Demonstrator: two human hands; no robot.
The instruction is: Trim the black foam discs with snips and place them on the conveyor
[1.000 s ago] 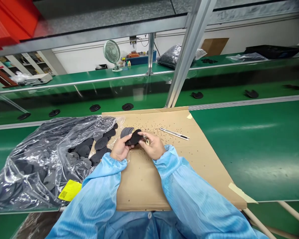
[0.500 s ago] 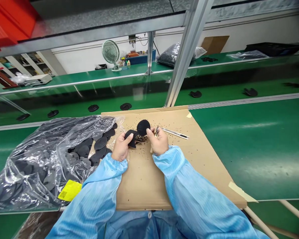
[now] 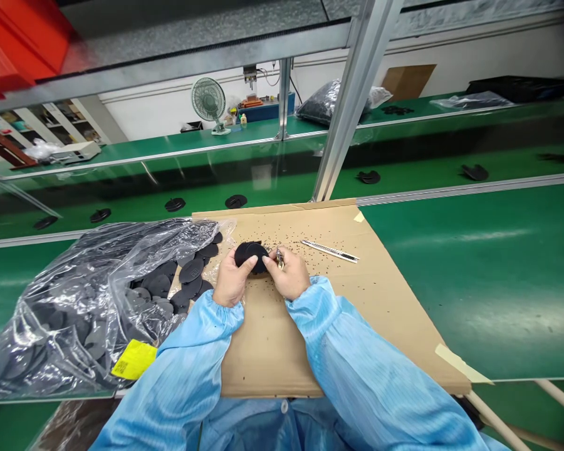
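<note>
Black rubber disc sits clamped in the left hand, its fingers closed on it just above the cardboard sheet. The right hand pinches a small metal tool right beside the disc's edge. Black crumbs lie scattered over the cardboard around a utility knife. To the left, a clear plastic bag spills more discs onto the sheet, and everything rests on a green bench.
</note>
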